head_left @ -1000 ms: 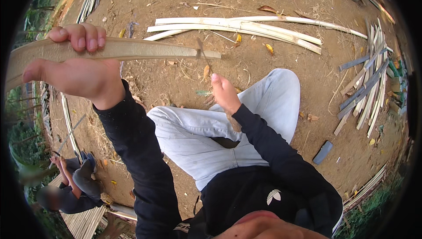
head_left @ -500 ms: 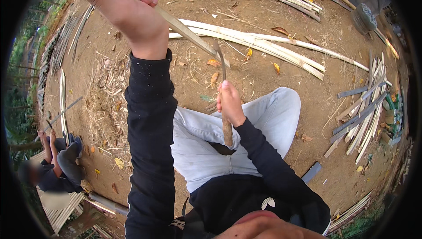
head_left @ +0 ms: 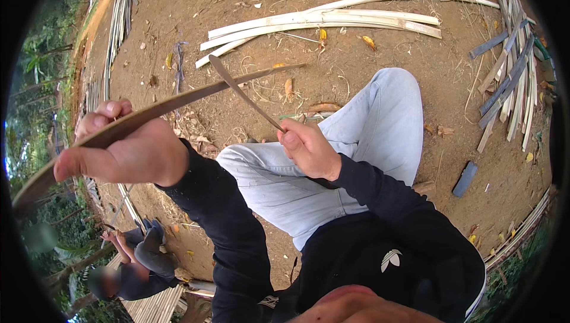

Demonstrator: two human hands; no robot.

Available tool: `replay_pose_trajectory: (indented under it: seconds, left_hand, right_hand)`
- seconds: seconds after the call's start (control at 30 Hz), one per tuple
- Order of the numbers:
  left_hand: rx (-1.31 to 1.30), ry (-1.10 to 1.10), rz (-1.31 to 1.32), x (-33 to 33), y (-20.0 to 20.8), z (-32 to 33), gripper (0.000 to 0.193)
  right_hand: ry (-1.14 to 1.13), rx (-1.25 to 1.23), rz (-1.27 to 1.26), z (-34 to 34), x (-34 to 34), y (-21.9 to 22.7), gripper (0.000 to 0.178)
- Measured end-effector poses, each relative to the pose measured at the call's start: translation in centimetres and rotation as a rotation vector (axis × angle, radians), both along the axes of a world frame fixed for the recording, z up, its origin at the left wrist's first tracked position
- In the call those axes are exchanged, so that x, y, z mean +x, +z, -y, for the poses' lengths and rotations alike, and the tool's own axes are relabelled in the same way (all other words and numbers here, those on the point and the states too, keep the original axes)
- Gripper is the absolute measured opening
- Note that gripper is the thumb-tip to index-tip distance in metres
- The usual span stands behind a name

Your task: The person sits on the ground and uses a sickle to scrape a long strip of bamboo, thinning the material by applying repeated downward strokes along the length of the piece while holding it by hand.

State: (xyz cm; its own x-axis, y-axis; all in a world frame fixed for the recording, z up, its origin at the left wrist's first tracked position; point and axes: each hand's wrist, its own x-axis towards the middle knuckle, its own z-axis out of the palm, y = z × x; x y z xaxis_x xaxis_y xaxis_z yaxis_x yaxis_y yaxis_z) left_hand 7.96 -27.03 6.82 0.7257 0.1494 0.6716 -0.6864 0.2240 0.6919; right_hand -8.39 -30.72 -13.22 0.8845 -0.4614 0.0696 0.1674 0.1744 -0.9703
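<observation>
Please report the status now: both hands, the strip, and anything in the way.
Left hand grip shut on bamboo strip, raised. Right hand grip shut on knife, blade against strip. Nothing between them; light-blue trouser knee below.

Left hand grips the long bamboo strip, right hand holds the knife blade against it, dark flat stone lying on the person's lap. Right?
Not quite. The head view shows the dark flat stone on the dirt ground beside the leg, not on the lap. The rest stands: left hand grips the bamboo strip, right hand holds the knife against it.

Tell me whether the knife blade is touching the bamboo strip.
Yes, the knife in the right hand crosses and meets the bamboo strip held by the left hand.
</observation>
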Motion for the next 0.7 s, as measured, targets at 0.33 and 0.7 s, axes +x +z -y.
replay_pose_trajectory:
  seconds: [0.33, 0.7]
  left_hand:
    - [0.003, -0.383, -0.039, -1.8, -0.4, -2.4, 0.064]
    - [-0.011, -0.32, -0.084, -2.0, 0.0, -2.4, 0.06]
  right_hand:
    - [0.112, -0.011, -0.093, 1.7, -0.5, 0.1, 0.042]
    - [0.134, 0.089, 0.074, 2.7, 0.1, -0.1, 0.056]
